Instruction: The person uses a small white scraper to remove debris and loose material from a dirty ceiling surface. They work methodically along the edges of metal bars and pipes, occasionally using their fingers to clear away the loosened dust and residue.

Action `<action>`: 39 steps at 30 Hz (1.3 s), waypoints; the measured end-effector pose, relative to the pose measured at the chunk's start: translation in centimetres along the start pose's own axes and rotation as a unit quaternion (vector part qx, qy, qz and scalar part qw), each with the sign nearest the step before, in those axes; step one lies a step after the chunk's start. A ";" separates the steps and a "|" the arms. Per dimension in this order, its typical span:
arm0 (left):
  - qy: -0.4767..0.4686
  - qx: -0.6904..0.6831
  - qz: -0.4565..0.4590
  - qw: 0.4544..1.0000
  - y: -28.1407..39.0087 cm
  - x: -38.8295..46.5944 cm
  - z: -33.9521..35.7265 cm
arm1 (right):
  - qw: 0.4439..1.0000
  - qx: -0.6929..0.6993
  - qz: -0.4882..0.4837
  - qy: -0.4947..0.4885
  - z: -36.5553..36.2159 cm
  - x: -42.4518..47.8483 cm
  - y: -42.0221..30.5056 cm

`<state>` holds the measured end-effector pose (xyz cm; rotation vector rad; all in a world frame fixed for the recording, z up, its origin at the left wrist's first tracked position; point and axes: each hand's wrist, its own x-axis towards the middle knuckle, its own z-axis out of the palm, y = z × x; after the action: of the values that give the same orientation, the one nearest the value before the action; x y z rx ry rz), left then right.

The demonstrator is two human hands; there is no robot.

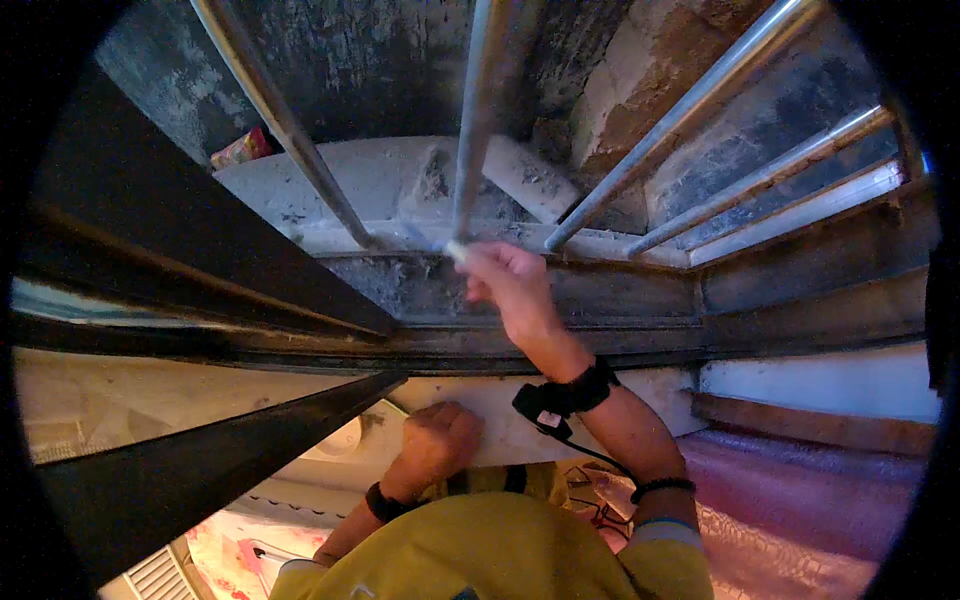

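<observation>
My right hand (517, 281) reaches over the dark window frame (555, 334), up to the foot of a metal bar. Its fingers pinch a small thin implement with a whitish end (456, 252). A pale bluish streak runs on from it to the left; motion blur hides its exact kind. The tip lies over the dusty outer ledge (397, 234). Lower down, my left hand (442, 439) is curled into a fist on the pale inner windowsill (510, 409). Nothing shows in that fist, though its palm side is hidden.
Upright metal bars (469, 112) stand along the ledge. Beyond them lie a broken cylindrical chunk (531, 178), a large rough block (637, 82) and a crumpled red wrapper (241, 148). Dark sash panels (187, 225) angle in from the left. A round pale object (337, 439) sits beside my left hand.
</observation>
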<state>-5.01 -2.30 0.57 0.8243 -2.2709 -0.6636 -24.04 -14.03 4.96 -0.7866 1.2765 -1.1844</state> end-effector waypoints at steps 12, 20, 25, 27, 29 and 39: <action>-0.011 0.013 -0.012 1.000 -0.1 -0.4 0.2 | 0.829 -0.531 -0.152 0.088 -18.9 -11.1 -5.9; -0.007 -0.007 -0.026 1.000 0.1 -0.3 0.2 | 0.825 -0.546 -0.145 0.012 -19.8 -9.6 -5.0; 0.000 -0.007 -0.009 1.000 -0.4 -0.5 0.0 | 0.836 -0.513 -0.172 -0.095 -14.4 -5.5 -2.6; -0.001 -0.008 -0.006 1.000 -0.2 -0.1 -0.2 | 0.837 -0.504 -0.175 -0.121 -12.0 -4.5 -2.1; -0.004 0.002 0.000 1.000 -0.6 -0.7 0.1 | 0.847 -0.480 -0.178 -0.143 -9.7 -3.3 -1.4; -0.031 0.016 -0.014 0.999 -0.8 -1.3 0.4 | 0.929 -0.318 -0.059 -0.182 -5.1 -0.2 1.1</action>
<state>-4.23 -1.84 -0.68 0.8625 -2.3349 -0.6767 -28.71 -12.77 3.10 -1.4992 1.3135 -0.6525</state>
